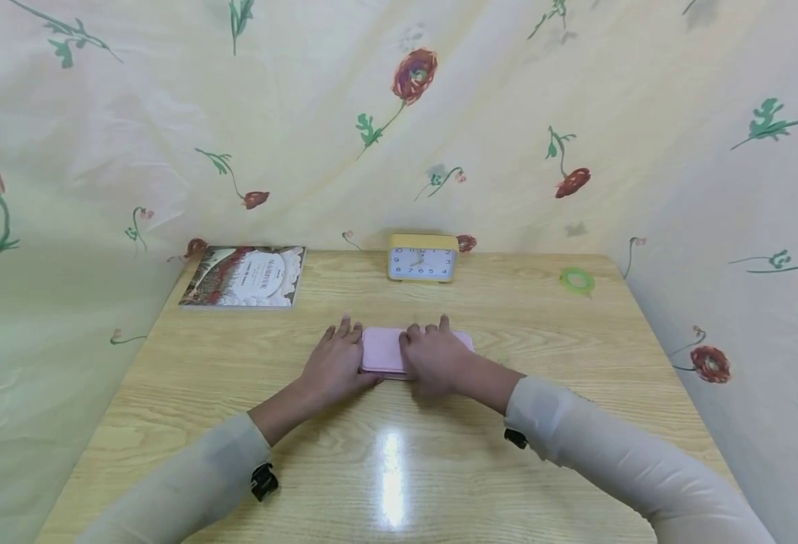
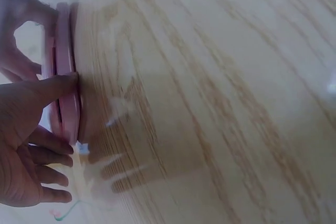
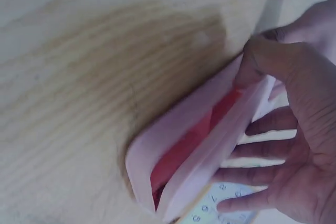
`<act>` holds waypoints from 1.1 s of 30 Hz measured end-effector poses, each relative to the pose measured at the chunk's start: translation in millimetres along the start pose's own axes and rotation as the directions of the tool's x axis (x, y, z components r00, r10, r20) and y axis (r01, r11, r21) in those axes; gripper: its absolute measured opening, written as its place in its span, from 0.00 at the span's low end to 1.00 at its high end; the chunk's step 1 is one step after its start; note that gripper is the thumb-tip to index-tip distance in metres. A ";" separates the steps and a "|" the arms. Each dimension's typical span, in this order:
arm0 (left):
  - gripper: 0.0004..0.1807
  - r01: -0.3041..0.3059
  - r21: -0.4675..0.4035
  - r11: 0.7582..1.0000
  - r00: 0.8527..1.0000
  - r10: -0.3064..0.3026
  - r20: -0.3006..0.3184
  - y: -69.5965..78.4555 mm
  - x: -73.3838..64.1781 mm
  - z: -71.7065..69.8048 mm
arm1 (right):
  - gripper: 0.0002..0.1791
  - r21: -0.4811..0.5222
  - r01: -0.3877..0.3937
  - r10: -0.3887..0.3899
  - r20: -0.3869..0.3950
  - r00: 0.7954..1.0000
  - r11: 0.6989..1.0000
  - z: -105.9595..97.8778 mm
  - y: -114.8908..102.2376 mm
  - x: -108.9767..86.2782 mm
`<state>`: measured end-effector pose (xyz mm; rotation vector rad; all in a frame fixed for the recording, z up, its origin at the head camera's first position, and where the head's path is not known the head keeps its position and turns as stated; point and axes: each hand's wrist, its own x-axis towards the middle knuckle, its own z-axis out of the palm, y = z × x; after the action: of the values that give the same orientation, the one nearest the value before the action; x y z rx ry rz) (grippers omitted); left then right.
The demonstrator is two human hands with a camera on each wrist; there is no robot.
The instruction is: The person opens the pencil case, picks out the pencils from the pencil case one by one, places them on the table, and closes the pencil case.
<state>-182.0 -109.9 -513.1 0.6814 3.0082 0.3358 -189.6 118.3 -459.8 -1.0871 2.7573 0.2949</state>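
A flat pink case [image 1: 381, 350] lies on the wooden table, in front of the clock, with its near edge parted. In the right wrist view, the gap between the case's two pink halves [image 3: 178, 135] shows a red inside. My left hand [image 1: 334, 361] holds the left end, thumb along the near edge and fingers at the far side. My right hand [image 1: 436, 357] grips the right part, its thumb at the opening and its fingers over the top. What the case contains is hidden.
A yellow alarm clock [image 1: 422, 258] stands behind the case at the table's back edge. At the back left lies a book [image 1: 245, 276]. A green roll of tape [image 1: 578, 280] is at the back right. Flowered cloth [image 1: 304, 136] surrounds the table [image 1: 549, 325].
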 end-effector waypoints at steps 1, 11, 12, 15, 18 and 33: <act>0.52 0.004 -0.002 1.000 1.000 -0.004 0.001 1.1 -0.1 -2.4 | 0.47 0.029 0.005 -0.006 0.007 1.000 1.000 -1.6 2.7 0.3; 0.56 0.046 -0.157 0.987 0.999 -0.043 0.026 -3.1 2.2 -14.8 | 0.32 0.237 0.085 -0.107 0.078 0.991 0.968 -23.8 32.7 1.8; 0.57 0.054 -0.173 0.983 0.998 -0.049 0.037 -4.3 3.1 -15.4 | 0.32 0.259 0.097 -0.124 0.089 0.988 0.961 -25.8 36.1 2.8; 0.61 0.080 -0.209 0.975 0.995 -0.066 0.076 -6.6 5.1 -16.4 | 0.36 0.337 0.134 -0.185 0.123 0.975 0.932 -30.2 46.6 6.3; 0.63 0.105 -0.219 0.970 0.990 -0.082 0.113 -7.0 5.8 -17.2 | 0.38 0.447 0.138 -0.230 0.159 0.960 0.884 -34.8 57.6 9.1; 0.63 0.143 -0.227 0.963 0.983 -0.112 0.144 -5.1 5.3 -16.6 | 0.07 0.767 0.016 0.234 -0.216 0.948 0.641 -29.7 98.2 12.0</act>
<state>-190.4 -115.4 -497.9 0.4669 2.8075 0.6061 -268.0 173.6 -421.7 -0.7455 2.6897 -1.0396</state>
